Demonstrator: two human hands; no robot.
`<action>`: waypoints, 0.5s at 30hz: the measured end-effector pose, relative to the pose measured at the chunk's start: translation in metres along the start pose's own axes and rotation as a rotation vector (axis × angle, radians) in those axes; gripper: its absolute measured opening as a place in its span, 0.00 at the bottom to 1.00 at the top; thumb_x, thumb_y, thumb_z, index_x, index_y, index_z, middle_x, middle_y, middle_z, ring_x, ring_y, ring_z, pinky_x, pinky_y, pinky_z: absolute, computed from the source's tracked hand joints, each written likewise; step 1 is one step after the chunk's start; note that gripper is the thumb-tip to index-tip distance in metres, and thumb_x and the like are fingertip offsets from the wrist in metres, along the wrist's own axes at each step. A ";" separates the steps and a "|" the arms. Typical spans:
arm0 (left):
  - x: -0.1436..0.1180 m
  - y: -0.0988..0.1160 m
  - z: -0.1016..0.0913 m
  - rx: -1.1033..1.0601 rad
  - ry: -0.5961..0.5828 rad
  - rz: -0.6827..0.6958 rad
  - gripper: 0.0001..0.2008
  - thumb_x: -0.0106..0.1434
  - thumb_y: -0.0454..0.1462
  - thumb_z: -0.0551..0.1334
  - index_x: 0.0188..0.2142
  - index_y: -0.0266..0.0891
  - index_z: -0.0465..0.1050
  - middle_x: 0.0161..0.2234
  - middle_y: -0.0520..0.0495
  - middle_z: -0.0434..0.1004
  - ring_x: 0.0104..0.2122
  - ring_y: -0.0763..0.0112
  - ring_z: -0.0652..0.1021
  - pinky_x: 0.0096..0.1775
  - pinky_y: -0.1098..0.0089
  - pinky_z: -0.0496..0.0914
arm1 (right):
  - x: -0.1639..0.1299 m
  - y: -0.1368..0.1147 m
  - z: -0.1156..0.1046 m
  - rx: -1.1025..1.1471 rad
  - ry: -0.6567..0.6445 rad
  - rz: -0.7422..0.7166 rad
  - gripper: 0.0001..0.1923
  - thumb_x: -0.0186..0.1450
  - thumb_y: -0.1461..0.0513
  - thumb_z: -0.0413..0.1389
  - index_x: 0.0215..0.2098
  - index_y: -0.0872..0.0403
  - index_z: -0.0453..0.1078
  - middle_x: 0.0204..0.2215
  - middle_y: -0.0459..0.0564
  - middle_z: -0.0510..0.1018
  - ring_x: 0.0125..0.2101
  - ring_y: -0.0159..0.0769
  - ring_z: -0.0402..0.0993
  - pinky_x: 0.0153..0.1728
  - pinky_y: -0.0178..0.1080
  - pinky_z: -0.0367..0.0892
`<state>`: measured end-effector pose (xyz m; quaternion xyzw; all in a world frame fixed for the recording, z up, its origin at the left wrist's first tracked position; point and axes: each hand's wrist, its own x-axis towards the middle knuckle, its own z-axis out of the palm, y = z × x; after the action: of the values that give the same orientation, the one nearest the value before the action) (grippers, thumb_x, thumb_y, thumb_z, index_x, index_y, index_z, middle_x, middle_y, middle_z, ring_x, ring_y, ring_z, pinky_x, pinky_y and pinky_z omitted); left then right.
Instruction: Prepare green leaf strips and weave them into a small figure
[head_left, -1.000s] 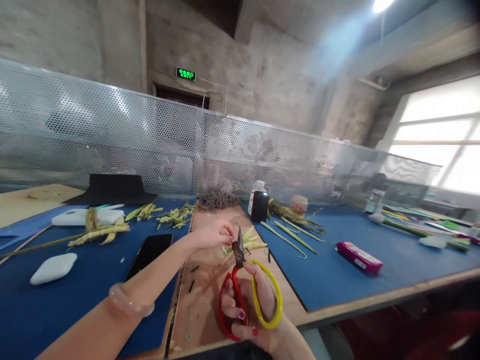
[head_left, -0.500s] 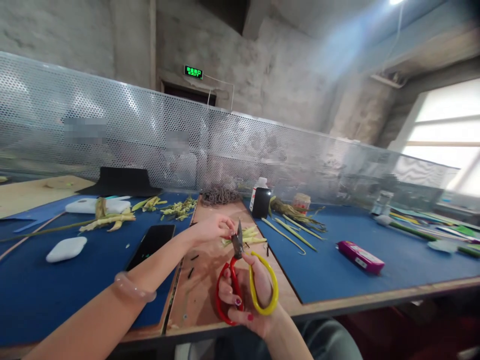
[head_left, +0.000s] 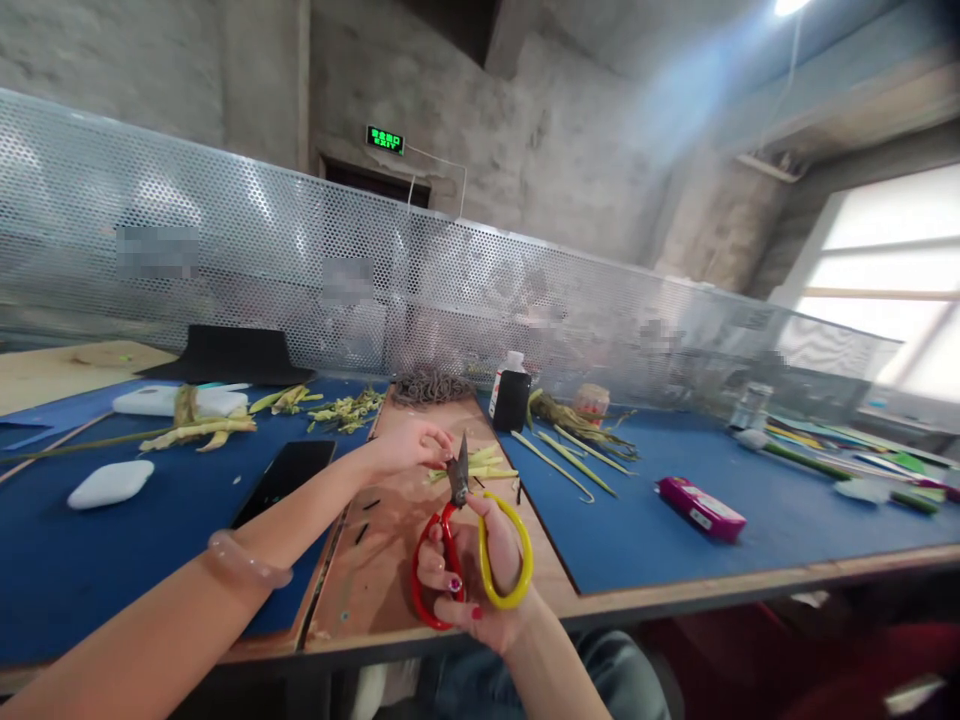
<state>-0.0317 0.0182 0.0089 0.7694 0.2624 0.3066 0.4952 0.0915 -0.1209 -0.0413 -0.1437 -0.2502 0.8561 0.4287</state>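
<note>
Blue mats [head_left: 675, 540] cover a long workbench backed by a perforated metal screen [head_left: 225, 270], with a bare wooden board [head_left: 390, 560] running down the middle of the frame. At lower centre the right hand [head_left: 480, 580] grips a pair of scissors [head_left: 465, 555], fingers threaded through the red and yellow loops, the short blades pointing up and nearly closed. Just above them the left hand [head_left: 409, 445] pinches something small between thumb and fingertips right at the blade tips; what it is cannot be made out, though it seems to belong with the pale green stalk pieces [head_left: 472, 465] lying on the board just behind. The step in hand looks like a trimming cut on that pinched piece, and the next move would call for keeping the left fingertips clear of the blades while the piece is held steady. Whether the blades already bite is too small to tell. A black phone [head_left: 285, 475] lies at left centre, a pink box [head_left: 701, 508] at right; the far right bench blurs away.
</note>
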 end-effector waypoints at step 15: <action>-0.002 0.000 0.002 0.123 0.076 0.067 0.07 0.49 0.38 0.65 0.26 0.34 0.73 0.44 0.43 0.68 0.35 0.67 0.76 0.40 0.66 0.71 | 0.002 0.009 0.006 0.051 0.064 -0.123 0.24 0.61 0.46 0.44 0.26 0.58 0.64 0.16 0.45 0.63 0.14 0.23 0.50 0.08 0.25 0.40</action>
<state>-0.0315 0.0149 0.0078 0.7944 0.2735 0.3354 0.4263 0.0815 -0.1257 -0.0412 -0.1442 -0.2228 0.8291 0.4920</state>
